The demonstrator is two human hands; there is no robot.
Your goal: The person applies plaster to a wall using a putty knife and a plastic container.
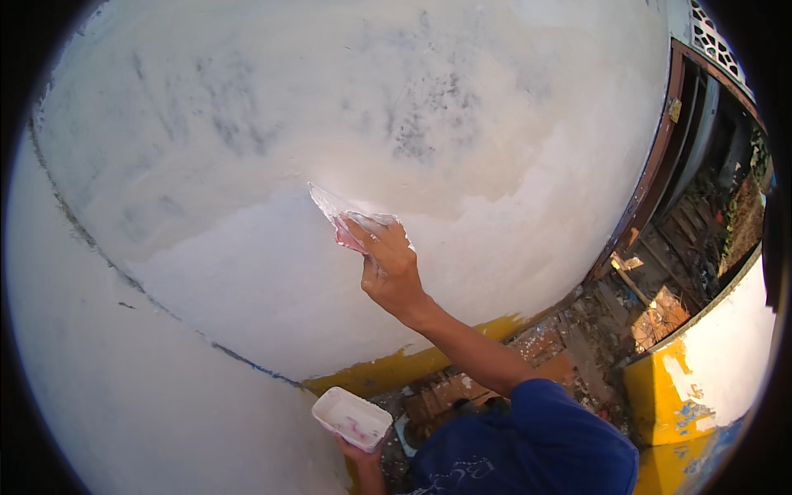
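My right hand (388,260) is closed round a putty spreader (330,202), its thin edge against the wall (272,247). White paste coats the spreader and parts of my fingers; a pinkish patch shows beneath them. Fresh white filler covers a broad band of wall around and below the hand, while above it the surface is beige with dark grey stains. Low down, my left hand (360,452) grips a white rectangular tub (363,411) from beneath. Inside the tub are white smears and some pinkish marks.
A crack-like dark line (124,280) marks the corner with the left wall (82,371). Yellow paint (379,373) runs along the wall's foot. Rubble and bricks (569,363) litter the ground. At right are a brown door frame (652,173) and a low white-and-yellow wall (701,363).
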